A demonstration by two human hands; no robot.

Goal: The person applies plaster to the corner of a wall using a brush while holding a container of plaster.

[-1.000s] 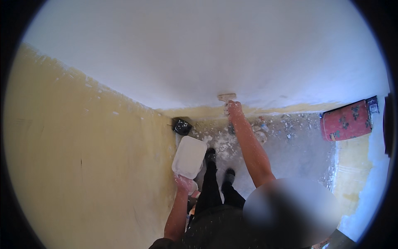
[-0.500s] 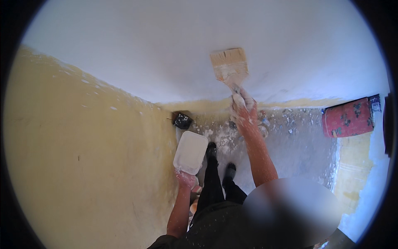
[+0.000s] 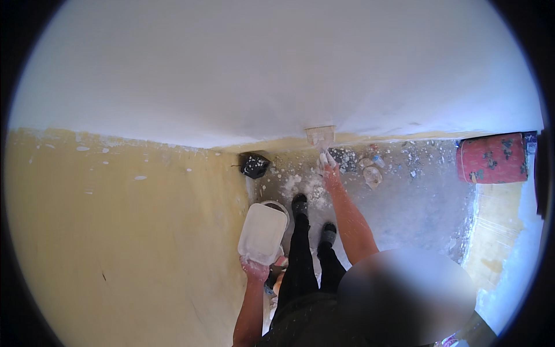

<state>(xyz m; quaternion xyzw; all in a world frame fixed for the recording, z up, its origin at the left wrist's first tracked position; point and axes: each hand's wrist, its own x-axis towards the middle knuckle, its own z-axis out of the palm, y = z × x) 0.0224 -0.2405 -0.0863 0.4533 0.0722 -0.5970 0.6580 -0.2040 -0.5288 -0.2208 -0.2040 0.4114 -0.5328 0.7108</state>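
Observation:
My right hand (image 3: 328, 165) is wrapped round the handle of a wide paintbrush (image 3: 321, 137). The bristles point away from me, at the lower part of the white-coated wall (image 3: 277, 75), near its yellow bottom strip; whether they touch it I cannot tell. A white rectangular tub (image 3: 262, 234) rests in my left hand (image 3: 254, 268), which grips its near end beside the yellow wall (image 3: 127, 231). White paint spatters both hands. What lies inside the tub is hard to make out.
In the corner on the floor sits a black container (image 3: 254, 166). A round white-rimmed bucket (image 3: 282, 209) is partly hidden under the tub. Clear plastic litter (image 3: 372, 176) lies on the spattered floor (image 3: 404, 208). A red patterned bundle (image 3: 492, 159) stands at the far right.
My right hand has brought the paintbrush down the wall, from the white area toward its lower edge. The tub in my left hand has shifted slightly nearer to me. The view has tilted.

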